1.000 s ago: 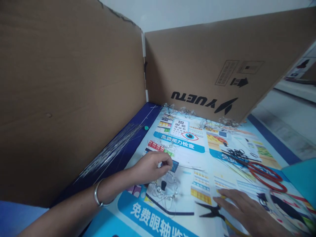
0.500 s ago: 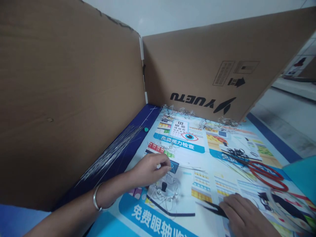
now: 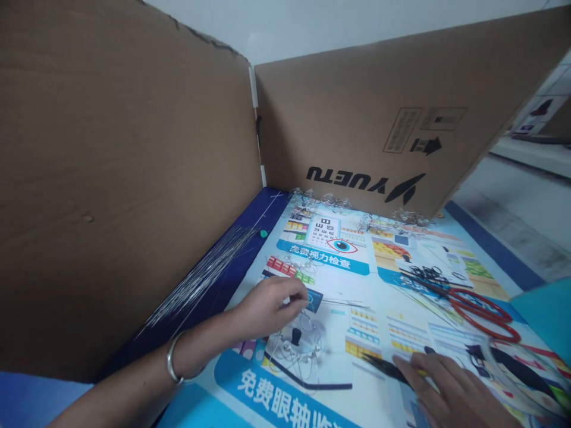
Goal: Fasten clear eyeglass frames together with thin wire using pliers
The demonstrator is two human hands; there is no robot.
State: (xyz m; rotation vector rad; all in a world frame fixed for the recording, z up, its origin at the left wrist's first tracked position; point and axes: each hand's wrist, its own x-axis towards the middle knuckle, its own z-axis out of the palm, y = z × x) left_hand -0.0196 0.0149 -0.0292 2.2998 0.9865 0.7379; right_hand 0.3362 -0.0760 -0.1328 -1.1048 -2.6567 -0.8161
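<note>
My left hand [image 3: 273, 304] is closed in a pinch, thumb against fingertips. From the pinch hangs a thin wire piece with clear beads [image 3: 307, 351], its loops and loose ends spreading below over the printed sheet. My right hand [image 3: 450, 383], at the lower right, is closed round dark needle-nose pliers [image 3: 386, 367]. A bit of yellow handle shows between its fingers. The plier jaws point left toward the beaded wire, apart from it. The pinched wire end itself is too small to make out.
Red-handled scissors [image 3: 484, 315] lie at the right beside a heap of black loops [image 3: 430, 274]. A bundle of straight wires [image 3: 200, 279] lies along the left cardboard wall [image 3: 134, 178]. Several clear beaded pieces [image 3: 328, 201] line the back cardboard wall [image 3: 357, 119].
My right hand has shifted its hold on the pliers: the fingers have opened out somewhat and a yellow handle part now shows. The jaws have turned slightly. My left hand has stayed put.
</note>
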